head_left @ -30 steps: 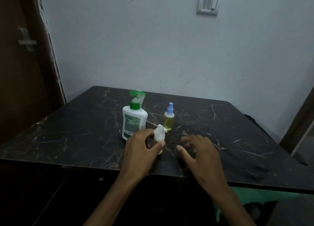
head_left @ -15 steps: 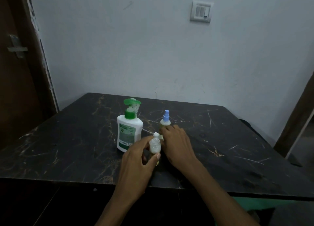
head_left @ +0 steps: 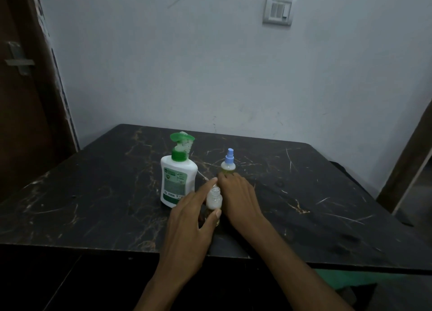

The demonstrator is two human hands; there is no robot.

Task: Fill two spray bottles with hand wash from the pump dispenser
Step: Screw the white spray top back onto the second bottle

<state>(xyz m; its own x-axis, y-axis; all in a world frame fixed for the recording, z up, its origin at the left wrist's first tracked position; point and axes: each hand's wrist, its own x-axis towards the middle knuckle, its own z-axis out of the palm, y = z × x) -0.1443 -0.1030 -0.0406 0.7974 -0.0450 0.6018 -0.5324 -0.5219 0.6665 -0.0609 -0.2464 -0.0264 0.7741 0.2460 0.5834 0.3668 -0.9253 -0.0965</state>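
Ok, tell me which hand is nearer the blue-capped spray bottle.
Right. The right hand has its fingertips at the blue-capped spray bottle; the left hand sits nearer the camera, holding the uncapped bottle.

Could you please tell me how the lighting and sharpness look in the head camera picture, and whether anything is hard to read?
Head view: dim, flat light with no glare; the dark table swallows shadows. The pump dispenser label is too soft to read. The left hand and right hand look slightly soft. Wide-angle bending tilts the door frame.
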